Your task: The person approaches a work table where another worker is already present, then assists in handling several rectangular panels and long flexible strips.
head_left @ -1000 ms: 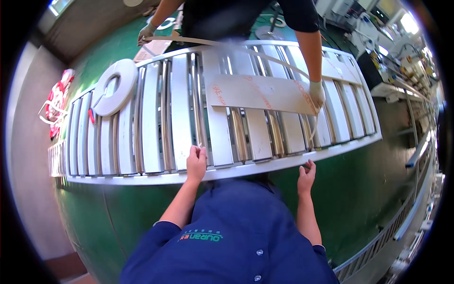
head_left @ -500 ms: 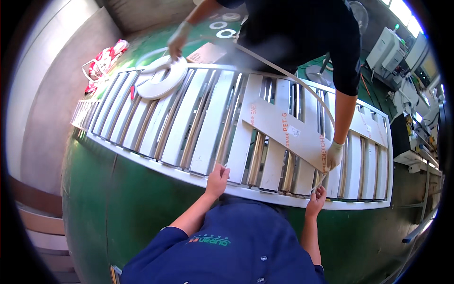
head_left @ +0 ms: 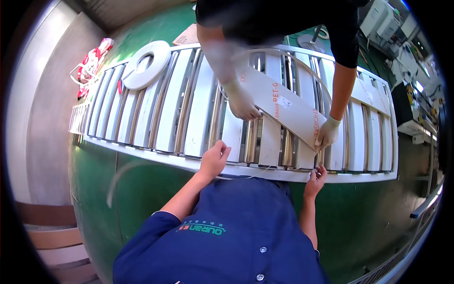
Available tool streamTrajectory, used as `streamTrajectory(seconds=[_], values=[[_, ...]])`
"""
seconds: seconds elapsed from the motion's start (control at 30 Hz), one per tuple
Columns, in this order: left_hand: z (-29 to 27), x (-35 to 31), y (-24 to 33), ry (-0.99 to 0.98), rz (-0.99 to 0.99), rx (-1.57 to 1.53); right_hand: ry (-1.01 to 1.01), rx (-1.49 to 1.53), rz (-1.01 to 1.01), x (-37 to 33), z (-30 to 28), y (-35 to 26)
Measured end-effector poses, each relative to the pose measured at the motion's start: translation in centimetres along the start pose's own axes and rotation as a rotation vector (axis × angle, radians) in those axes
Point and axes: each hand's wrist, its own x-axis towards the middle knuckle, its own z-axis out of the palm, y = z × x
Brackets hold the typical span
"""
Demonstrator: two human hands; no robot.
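Note:
My left hand (head_left: 215, 161) is raised at the near rail of a roller table (head_left: 193, 163), its thumb and fingers pressed together. Whatever lies between them, if anything, cannot be made out. At the same rail, farther right, my right hand (head_left: 314, 183) pinches the end of a thin pale strip that leads to a co-worker's gloved hand (head_left: 327, 133). That hand holds the near end of a long white printed board (head_left: 289, 105), which lies slantwise across the slats. The co-worker's other gloved hand (head_left: 242, 103) rests by the board's left edge. A pale strip loop (head_left: 309, 71) arches above the board.
A white roll of banding (head_left: 160, 57) lies on the table's far left, with a red-handled tool (head_left: 120, 86) beside it. Another white board (head_left: 371, 98) lies at the right end. A thin pale strip (head_left: 116, 182) trails over the green floor at left. Machines (head_left: 385, 23) stand far right.
The co-worker's hand that was at the roll has come over to the board's left edge. A strip tail now shows near my left arm. My view has shifted; my hands stay at the rail.

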Motion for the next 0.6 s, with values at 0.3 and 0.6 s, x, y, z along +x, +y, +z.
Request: streamTrajectory(seconds=[0.3, 0.6], values=[[2.0, 2.8, -0.3, -0.177, 0.3, 0.164, 0.013, 0.021, -0.009, -2.8, 1.3, -3.4], [2.4, 3.1, -3.3, -0.04, -0.051, 0.094, -0.136, -0.009, -0.011, -5.7, 2.1, -4.8]])
